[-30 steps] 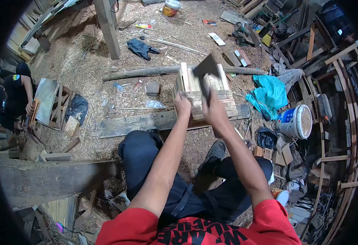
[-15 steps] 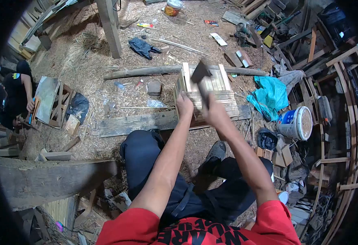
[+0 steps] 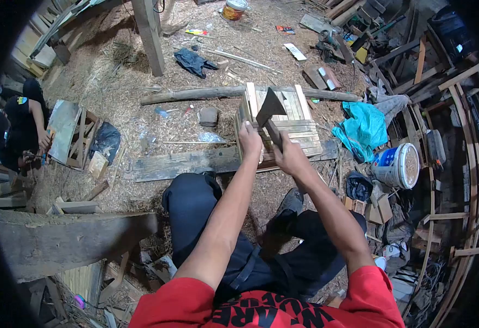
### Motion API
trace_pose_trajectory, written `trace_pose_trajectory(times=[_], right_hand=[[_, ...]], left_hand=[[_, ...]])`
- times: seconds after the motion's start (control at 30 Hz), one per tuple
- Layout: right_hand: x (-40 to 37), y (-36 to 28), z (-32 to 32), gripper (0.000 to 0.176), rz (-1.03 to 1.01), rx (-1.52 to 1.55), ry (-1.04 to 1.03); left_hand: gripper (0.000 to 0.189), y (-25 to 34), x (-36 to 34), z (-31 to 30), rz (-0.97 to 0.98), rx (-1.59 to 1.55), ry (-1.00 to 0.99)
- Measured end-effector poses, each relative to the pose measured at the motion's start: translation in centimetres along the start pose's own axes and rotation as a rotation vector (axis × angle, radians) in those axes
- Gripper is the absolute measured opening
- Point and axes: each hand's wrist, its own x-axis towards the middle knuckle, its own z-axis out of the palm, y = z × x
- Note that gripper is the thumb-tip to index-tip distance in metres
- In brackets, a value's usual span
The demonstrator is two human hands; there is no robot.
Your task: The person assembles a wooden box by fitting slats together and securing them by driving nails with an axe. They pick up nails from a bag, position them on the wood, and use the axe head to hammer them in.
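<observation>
A slatted wooden crate (image 3: 299,143) made of pale strips stands in front of my knees, across a plank on the ground. My right hand (image 3: 291,155) is closed round the handle of a hatchet (image 3: 270,109). Its dark, broad head is over the crate's near left part, close to my left hand. My left hand (image 3: 250,140) is at the crate's left front corner, fingers curled in against the slats. Whatever its fingertips pinch there is too small or hidden to make out.
A weathered plank (image 3: 185,164) and a round pole (image 3: 196,95) lie across the shavings. At right are a teal sheet (image 3: 362,131) and a white bucket (image 3: 397,165). A thick beam (image 3: 75,240) juts in at left. Another person (image 3: 24,120) works beside a wooden frame (image 3: 67,134).
The hatchet has come down slightly, its head now sharper and turned nearer my left hand. My left hand stays at the crate's corner.
</observation>
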Motion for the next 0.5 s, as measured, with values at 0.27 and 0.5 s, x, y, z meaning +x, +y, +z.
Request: trace_pose_trajectory(times=[0.27,0.5], right_hand=[[1.0,-3.6,-3.1,0.038,-0.04,0.138,0.295],[0.8,-0.4,-2.4,0.039,-0.011,0.017,0.08]], left_hand=[[0.043,-1.8,0.7,0.7,0.06,0.024,0.093],[0.051,3.4,-1.3,-0.6,-0.14,0.051,-0.009]])
